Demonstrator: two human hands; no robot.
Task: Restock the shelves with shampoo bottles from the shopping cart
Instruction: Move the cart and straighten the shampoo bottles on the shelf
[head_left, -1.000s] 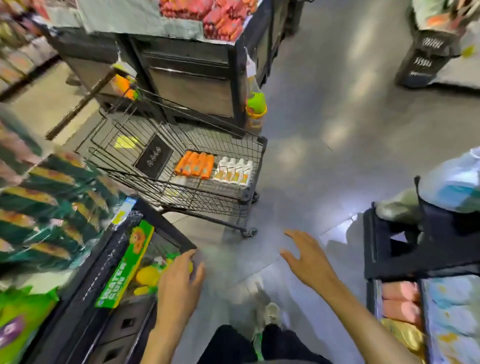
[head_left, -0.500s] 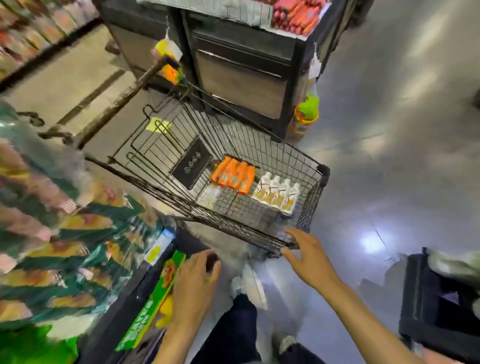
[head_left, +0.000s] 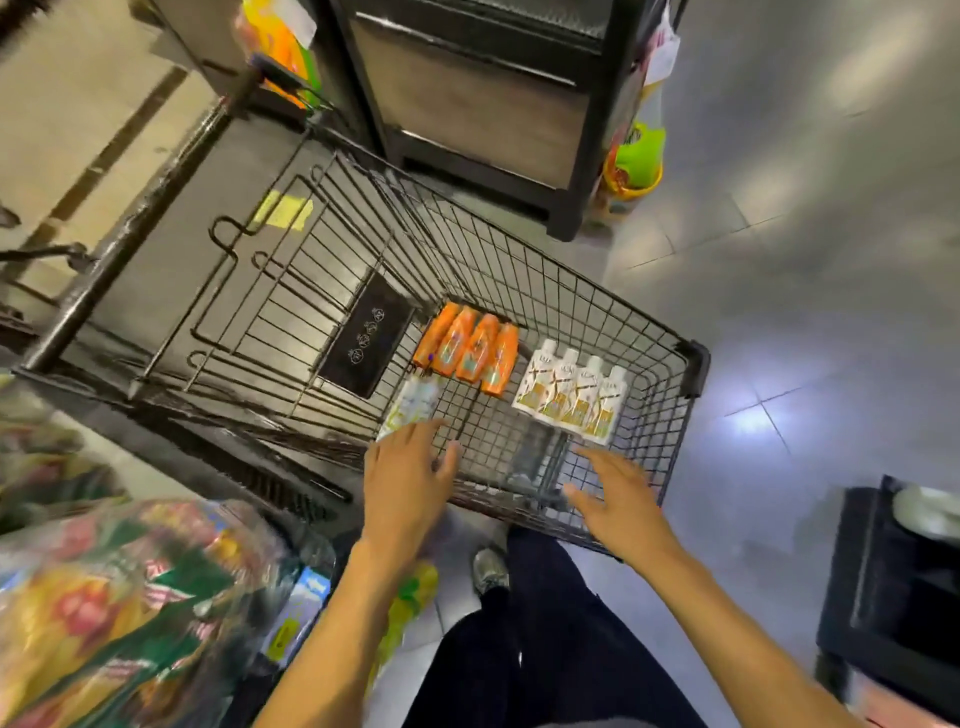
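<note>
A black wire shopping cart (head_left: 670, 364) stands in front of me. On its floor lie several orange shampoo bottles (head_left: 470, 351) in a row, several white bottles with gold labels (head_left: 571, 397) to their right, and a pale bottle (head_left: 415, 402) below the orange ones. My left hand (head_left: 408, 483) reaches over the cart's near rim with fingers spread, just short of the pale bottle. Over the near rim on the right hovers my right hand (head_left: 615, 499), fingers straight, holding nothing.
A dark display stand (head_left: 467, 104) stands behind the cart, with a green and yellow toy bucket (head_left: 636, 166) hanging at its corner. Packaged goods (head_left: 119, 613) fill a shelf at my lower left. A black rack (head_left: 883, 597) sits at the right edge. My legs and shoe are below the cart.
I have stepped closer to the cart and the view has tilted down. Both hands moved forward from in front of the cart to over its near rim.
</note>
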